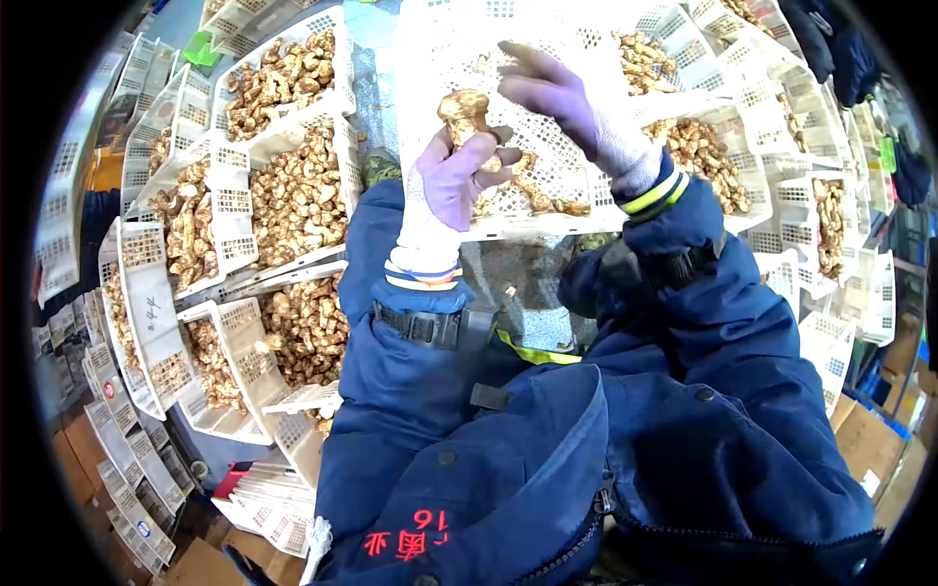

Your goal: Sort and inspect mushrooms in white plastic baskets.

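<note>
My left hand [456,172], in a white knit glove with a purple coated palm, grips a thick-stemmed brown-capped mushroom [463,110] with its cap up. Just right of it, my right hand [549,95] is raised in a matching glove, fingers apart, with nothing visible in them. Both hands are over a white perforated plastic crate [513,229] in front of my knees. A few more mushrooms [538,196] lie at the near end of that crate, partly behind my left fingers. Glare washes out its far end.
Crates heaped with mushrooms stand on my left [300,198] and right [700,157]. Nearer my left leg is another mushroom-filled crate [304,329]. Stacked white crates [271,505] and cardboard boxes [201,564] are at lower left. A green plastic piece [200,49] hangs on a crate rim.
</note>
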Demonstrator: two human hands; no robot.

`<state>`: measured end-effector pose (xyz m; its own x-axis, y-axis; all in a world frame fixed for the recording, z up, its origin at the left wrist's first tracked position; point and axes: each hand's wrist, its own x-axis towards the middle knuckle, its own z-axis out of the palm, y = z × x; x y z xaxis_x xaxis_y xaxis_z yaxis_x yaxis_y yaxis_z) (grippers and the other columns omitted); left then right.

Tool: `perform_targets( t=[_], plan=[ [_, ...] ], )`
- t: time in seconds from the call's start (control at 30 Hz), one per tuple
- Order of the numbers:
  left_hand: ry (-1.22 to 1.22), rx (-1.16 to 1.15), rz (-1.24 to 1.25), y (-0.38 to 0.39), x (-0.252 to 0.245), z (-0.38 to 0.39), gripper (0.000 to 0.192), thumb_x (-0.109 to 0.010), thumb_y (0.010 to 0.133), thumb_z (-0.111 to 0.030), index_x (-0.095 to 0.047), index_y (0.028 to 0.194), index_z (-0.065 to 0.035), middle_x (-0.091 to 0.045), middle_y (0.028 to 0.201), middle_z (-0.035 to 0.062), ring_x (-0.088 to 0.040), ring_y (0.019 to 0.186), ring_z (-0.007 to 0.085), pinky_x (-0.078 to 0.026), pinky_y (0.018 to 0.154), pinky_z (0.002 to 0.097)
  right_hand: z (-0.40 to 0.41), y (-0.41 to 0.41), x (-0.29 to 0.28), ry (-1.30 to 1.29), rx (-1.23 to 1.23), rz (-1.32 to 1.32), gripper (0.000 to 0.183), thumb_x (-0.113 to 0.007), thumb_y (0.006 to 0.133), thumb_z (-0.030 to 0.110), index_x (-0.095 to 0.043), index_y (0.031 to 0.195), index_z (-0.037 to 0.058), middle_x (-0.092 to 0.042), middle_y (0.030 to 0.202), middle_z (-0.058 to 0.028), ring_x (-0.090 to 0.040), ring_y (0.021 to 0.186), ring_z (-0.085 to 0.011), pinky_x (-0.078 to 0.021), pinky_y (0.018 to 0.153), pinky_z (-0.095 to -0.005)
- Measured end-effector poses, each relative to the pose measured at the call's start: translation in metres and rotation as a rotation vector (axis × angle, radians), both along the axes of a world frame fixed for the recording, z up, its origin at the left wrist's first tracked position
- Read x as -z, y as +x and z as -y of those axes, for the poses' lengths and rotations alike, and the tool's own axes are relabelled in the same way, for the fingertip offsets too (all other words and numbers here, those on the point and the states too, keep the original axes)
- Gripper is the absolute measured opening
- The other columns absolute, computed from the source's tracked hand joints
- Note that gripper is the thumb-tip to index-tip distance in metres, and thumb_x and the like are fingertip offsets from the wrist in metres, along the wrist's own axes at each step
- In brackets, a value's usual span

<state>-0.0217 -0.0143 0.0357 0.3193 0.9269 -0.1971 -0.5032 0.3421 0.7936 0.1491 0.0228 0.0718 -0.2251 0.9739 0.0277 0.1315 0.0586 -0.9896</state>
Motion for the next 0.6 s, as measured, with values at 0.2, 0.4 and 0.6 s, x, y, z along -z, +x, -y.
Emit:
perform_targets(
  t=[0.2,0.4,0.6],
  plan=[
    [-0.146,0.227,0.073,0.000,-0.016,0.010,0.044,-0.056,0.088,-0.033,-0.048,0.117,-0.0018,-0.063,0.094,0.0144,-0.062,0.064,0.0150,-0.048,0.048,0.0207,0.025,0.002,0.020,-0.325,-0.165,-0.602,0.057,-0.054,0.085,0.021,-0.037,0.133,-0.0033,-0.055,0.119,-0.0133,-0.053,0.107,-0.0201,-0.0407,0.094,-0.0317],
    [-0.258,0.249,0.217,0.008,0.002,0.006,0.039,-0.046,0.092,-0.041,-0.050,0.114,-0.0088,-0.063,0.082,0.0126,-0.053,0.050,0.0111,-0.037,0.039,0.0199,0.023,0.015,0.023,-0.125,-0.027,-0.453,0.049,-0.061,0.078,0.015,-0.049,0.122,-0.0046,-0.057,0.112,-0.0139,-0.054,0.103,-0.0186,-0.0446,0.087,-0.0309],
    [-0.265,0.125,-0.043,0.017,0.003,0.010,0.031,-0.046,0.094,-0.035,-0.050,0.106,-0.0067,-0.062,0.078,0.0109,-0.054,0.049,0.0115,-0.038,0.039,0.0191,0.026,0.011,0.026,-0.134,0.053,-0.376,0.050,-0.064,0.076,0.017,-0.051,0.119,-0.0044,-0.058,0.104,-0.0111,-0.056,0.095,-0.0171,-0.0452,0.082,-0.0290]
  ],
)
